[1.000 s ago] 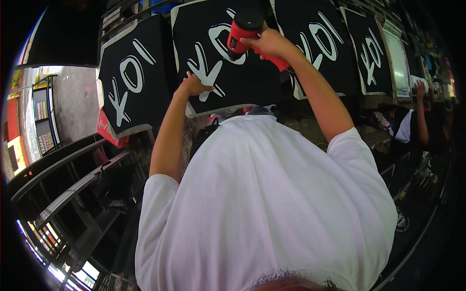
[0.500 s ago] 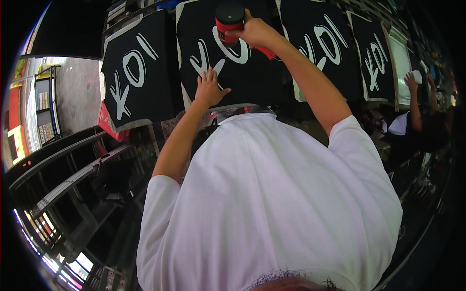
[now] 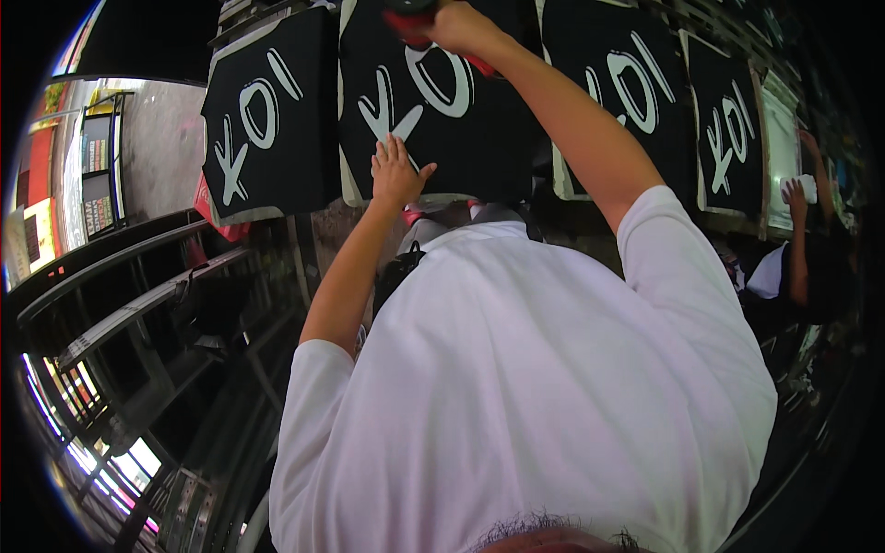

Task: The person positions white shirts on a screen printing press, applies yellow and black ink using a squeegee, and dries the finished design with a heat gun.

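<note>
My left hand (image 3: 396,177) lies flat with fingers spread on the near left part of a black fabric panel (image 3: 493,152) with large white brush-style lettering. Its fingertips touch the lower part of the print. My right hand (image 3: 466,32) is closed around the handle of a red and black pistol-shaped tool (image 3: 410,20), which looks like a heat gun. The tool is held over the far part of the same panel, partly cut off by the upper edge and blurred. Pale board edges show around the fabric.
Similar printed black panels lie alongside: one on the left (image 3: 313,157), one on the right (image 3: 576,46) and another farther right (image 3: 719,78). At far right another person's hand (image 3: 793,194) holds a white wad over a pale board. Metal rails (image 3: 138,309) stand at left.
My right hand has moved the tool farther away and slightly left, toward the panel's far edge. My left hand stays on the fabric. The other person's hand has shifted nearer.
</note>
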Motion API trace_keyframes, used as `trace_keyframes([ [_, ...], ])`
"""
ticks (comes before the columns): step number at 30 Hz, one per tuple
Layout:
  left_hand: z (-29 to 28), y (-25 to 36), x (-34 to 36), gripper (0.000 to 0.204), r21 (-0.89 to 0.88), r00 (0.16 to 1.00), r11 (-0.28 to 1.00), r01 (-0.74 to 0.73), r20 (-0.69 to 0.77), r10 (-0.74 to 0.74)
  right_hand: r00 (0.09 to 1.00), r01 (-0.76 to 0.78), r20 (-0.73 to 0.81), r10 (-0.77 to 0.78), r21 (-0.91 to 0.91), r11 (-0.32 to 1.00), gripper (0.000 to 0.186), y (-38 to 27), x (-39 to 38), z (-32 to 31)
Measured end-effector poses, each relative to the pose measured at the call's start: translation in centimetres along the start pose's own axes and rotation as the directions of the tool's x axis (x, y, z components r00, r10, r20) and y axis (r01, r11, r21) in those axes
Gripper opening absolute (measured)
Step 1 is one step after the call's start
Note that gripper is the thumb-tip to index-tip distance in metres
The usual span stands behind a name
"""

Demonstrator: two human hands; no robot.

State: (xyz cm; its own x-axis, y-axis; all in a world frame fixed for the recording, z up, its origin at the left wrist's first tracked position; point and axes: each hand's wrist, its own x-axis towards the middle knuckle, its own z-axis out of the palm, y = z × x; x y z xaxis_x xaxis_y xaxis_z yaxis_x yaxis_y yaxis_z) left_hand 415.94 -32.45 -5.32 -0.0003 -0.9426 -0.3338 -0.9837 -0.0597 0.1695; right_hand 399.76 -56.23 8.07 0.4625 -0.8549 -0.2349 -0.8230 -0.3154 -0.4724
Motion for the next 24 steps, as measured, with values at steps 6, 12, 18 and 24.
trace_keyframes([
  [6, -0.3, 0.8, -0.9, 0.106, -0.012, 0.995, 0.997, 0.072, 0.076, -0.071, 0.950, 0.198, -0.310, -0.024, 0.542, 0.817, 0.040, -0.5, -7.5, -1.5],
  [12, 1.0, -0.1, -2.0, 0.106, -0.008, 0.997, 0.999, 0.035, 0.066, -0.034, 0.927, -0.240, -0.018, 0.375, 0.739, 0.629, 0.049, -1.4, -23.6, -6.9],
  [18, 2.1, -1.0, -1.7, 0.107, -0.100, 0.999, 0.995, 0.002, -0.042, -0.006, 0.828, -0.350, -0.155, 0.539, 0.607, 0.713, 0.056, 3.5, -43.6, -12.7],
  [24, 2.6, -1.4, -1.4, 0.107, -0.153, 1.000, 0.988, 0.021, 0.010, -0.020, 0.471, -0.643, -0.498, 0.728, 0.371, 0.670, 0.047, 6.0, -57.7, -23.3],
])
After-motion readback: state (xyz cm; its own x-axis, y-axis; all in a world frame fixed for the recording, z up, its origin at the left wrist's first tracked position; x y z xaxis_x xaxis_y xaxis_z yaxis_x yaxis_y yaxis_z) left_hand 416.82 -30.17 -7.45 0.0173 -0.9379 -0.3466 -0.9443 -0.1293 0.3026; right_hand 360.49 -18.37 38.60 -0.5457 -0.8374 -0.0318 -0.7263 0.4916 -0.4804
